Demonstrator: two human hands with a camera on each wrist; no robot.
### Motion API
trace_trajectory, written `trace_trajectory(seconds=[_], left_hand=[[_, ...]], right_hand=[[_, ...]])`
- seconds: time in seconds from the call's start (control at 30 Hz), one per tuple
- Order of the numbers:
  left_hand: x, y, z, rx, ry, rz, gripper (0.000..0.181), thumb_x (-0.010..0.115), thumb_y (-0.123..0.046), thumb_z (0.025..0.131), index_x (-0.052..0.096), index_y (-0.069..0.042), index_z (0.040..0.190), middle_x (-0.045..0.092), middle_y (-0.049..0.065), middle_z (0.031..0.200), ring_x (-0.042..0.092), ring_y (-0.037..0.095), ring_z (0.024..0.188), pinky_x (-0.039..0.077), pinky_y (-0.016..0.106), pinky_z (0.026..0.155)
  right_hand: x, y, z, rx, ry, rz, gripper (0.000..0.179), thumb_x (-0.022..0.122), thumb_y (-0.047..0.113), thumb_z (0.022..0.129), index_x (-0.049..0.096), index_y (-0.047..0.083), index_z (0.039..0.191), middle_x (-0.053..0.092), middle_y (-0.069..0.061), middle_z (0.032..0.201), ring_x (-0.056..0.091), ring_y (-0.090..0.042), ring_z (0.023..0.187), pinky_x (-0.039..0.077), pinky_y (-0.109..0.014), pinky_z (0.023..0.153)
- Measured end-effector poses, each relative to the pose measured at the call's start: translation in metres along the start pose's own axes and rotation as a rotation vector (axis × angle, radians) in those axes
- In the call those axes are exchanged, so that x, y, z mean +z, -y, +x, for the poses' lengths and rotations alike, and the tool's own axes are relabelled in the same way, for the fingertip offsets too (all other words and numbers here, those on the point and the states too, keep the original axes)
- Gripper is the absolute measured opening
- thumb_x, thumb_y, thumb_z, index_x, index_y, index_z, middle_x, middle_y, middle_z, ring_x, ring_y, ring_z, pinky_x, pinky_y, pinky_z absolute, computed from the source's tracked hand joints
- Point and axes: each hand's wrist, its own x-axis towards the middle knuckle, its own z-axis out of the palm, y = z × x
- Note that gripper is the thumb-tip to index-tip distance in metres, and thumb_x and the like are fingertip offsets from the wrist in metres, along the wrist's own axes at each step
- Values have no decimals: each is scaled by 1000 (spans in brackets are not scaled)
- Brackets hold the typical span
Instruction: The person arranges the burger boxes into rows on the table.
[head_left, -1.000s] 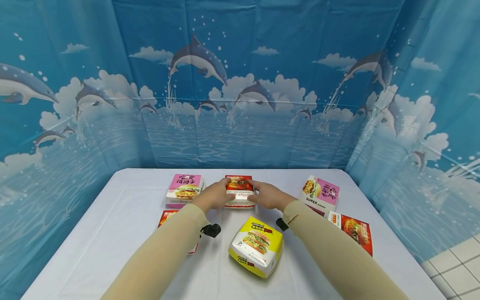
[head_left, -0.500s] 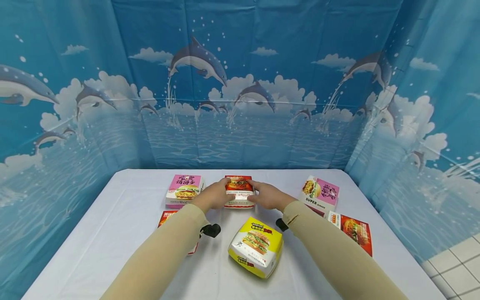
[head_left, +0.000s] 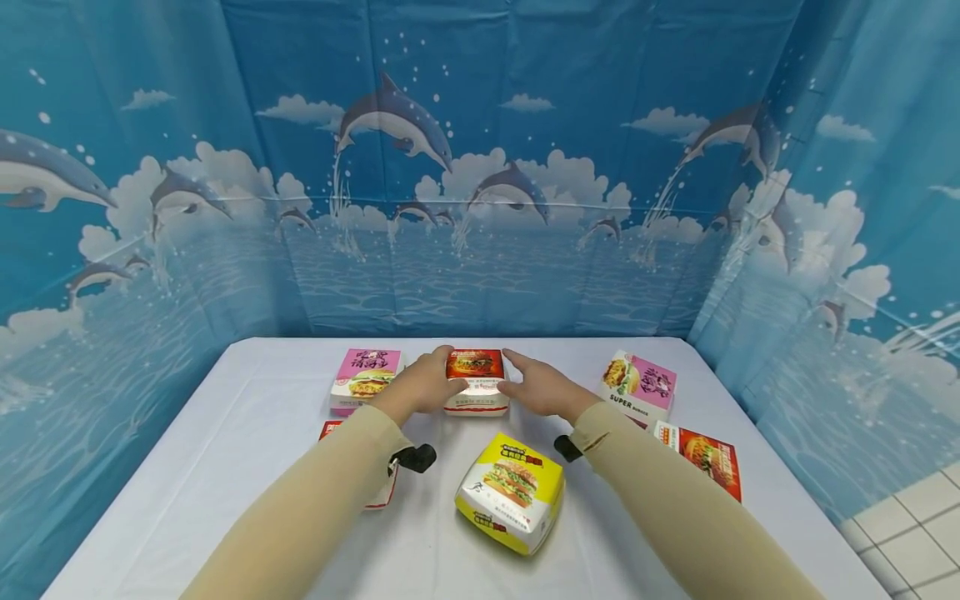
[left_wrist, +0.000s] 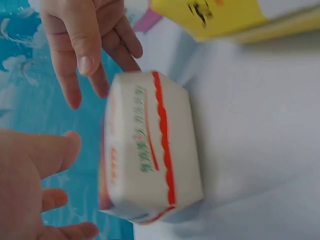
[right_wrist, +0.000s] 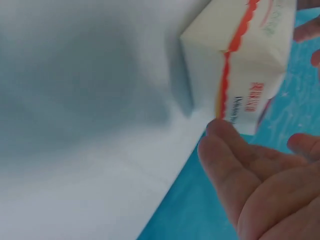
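A red-and-white burger box (head_left: 477,385) rests on the far middle of the table, between my two hands. My left hand (head_left: 422,385) is on its left side with thumb and fingers spread; in the left wrist view they stand apart from the box. On the other side is my right hand (head_left: 546,388), fingers extended. Its fingertips (right_wrist: 216,131) come close to the box's lower edge in the right wrist view; whether they touch I cannot tell. Nearer the front sits a yellow-and-white burger box (head_left: 512,493), turned at an angle between my forearms.
A pink-and-white box (head_left: 366,379) stands left of my left hand, another pink box (head_left: 639,385) at the right. My left sleeve partly covers a red box (head_left: 381,493); another red box (head_left: 701,457) lies by my right sleeve. A blue dolphin curtain (head_left: 480,275) hangs behind the white table (head_left: 247,433).
Both hands have loosened from the red-and-white box and moved slightly apart, the left one leftward and the right one rightward. The box stays in about the same place.
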Motion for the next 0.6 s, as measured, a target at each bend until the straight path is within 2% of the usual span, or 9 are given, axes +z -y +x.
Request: trace_trajectory(seconds=[0.17, 0.3, 0.47, 0.6], left_hand=[[-9, -10, -20, 44, -27, -24, 79, 67, -46, 101, 30, -20, 166, 42, 16, 165, 49, 37, 147, 42, 62, 119], [-12, -17, -43, 93, 4, -45, 78, 67, -47, 101, 30, -25, 167, 37, 13, 169, 46, 37, 150, 41, 65, 118], [-5, -23, -70, 152, 65, -71, 77, 69, -45, 101, 33, -27, 166, 39, 11, 168, 46, 36, 150, 42, 65, 118], [4, -24, -88, 187, 102, -54, 75, 71, -46, 100, 37, -28, 164, 41, 7, 167, 47, 32, 149, 43, 62, 118]], right_hand=[[-9, 12, -24, -39, -43, -22, 75, 59, 42, 108, 22, 21, 170, 40, -15, 168, 54, -37, 144, 48, -58, 114], [-11, 19, -48, -62, -76, -53, 72, 60, 43, 107, 28, 20, 168, 46, -16, 164, 55, -37, 143, 48, -59, 114], [-6, 23, -84, -66, -123, -108, 69, 66, 42, 104, 40, 18, 163, 45, -15, 165, 51, -38, 147, 43, -61, 118], [3, 23, -113, -39, -149, -157, 65, 71, 44, 100, 52, 18, 155, 51, -12, 161, 53, -36, 144, 47, -59, 115]])
